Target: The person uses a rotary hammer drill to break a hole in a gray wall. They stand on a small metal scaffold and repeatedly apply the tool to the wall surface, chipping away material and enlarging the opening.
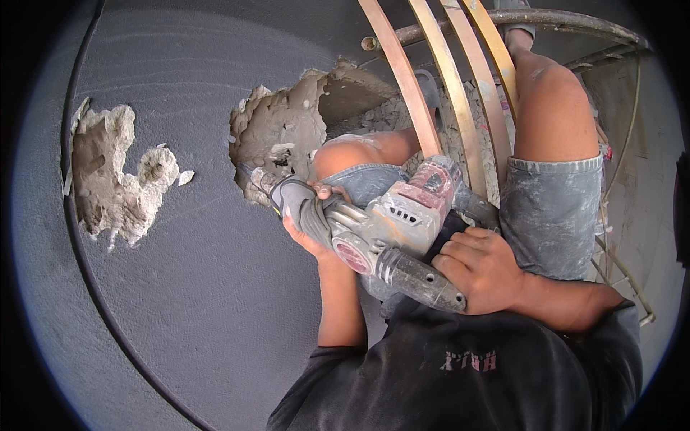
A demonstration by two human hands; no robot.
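A dusty demolition hammer (pixel 413 219), grey with worn red parts, lies across my lap with its nose toward the dark grey wall (pixel 223 287). My left hand (pixel 307 241) is closed around its grey front sleeve, thumb and fingers on opposite sides. The working end reaches the lower left edge of a large broken hole (pixel 277 118) in the wall; its exact contact there is hard to make out. My right hand (pixel 483 269) is wrapped in a fist around the rear handle, beside the black ribbed end of the tool. Part of that grip is hidden.
A second rough patch of broken plaster (pixel 108 172) is farther left, next to a black cable (pixel 79 251) running down the wall. Several long bars (pixel 453 79) stand between my legs. Rubble (pixel 374 118) lies beyond my knee, and a rusty pipe (pixel 560 20) crosses at the far right.
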